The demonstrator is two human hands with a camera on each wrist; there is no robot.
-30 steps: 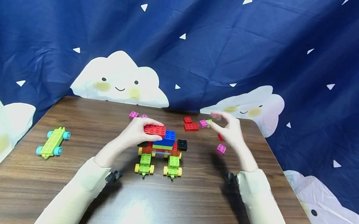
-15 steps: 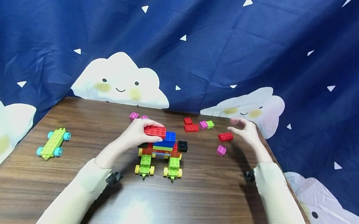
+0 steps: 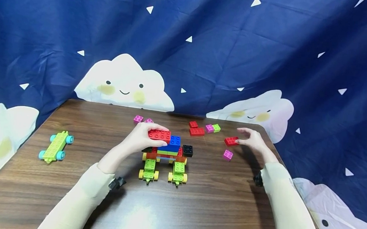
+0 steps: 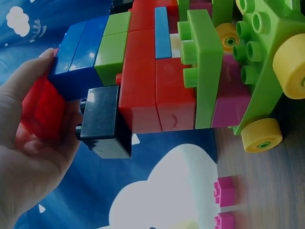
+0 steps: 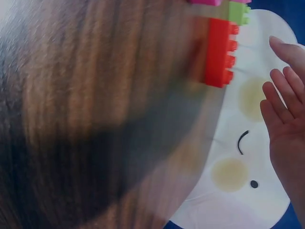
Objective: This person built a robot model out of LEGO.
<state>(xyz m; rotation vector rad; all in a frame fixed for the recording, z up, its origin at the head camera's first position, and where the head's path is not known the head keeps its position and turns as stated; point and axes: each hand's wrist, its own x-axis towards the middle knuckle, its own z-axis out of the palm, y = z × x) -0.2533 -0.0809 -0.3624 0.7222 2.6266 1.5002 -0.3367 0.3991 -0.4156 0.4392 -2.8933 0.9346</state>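
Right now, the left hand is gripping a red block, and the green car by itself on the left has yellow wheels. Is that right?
Not quite: the green car has light blue wheels, as the head view shows. The left hand is gripping a red block.

Dark brown, wood-grained bench point(image 3: 213, 206); deep blue cloth backdrop point(image 3: 207, 22) patterned with white triangles point(image 3: 189, 39) and smiling clouds point(image 3: 123, 78).
The studded plastic build point(image 3: 169, 147) mixes red, blue, lime and black, with yellow wheels point(image 3: 184, 178); the long lime plastic car base point(image 3: 56, 146) has turquoise wheels point(image 3: 61, 155); the small square plastic brick point(image 3: 228, 155) is magenta.
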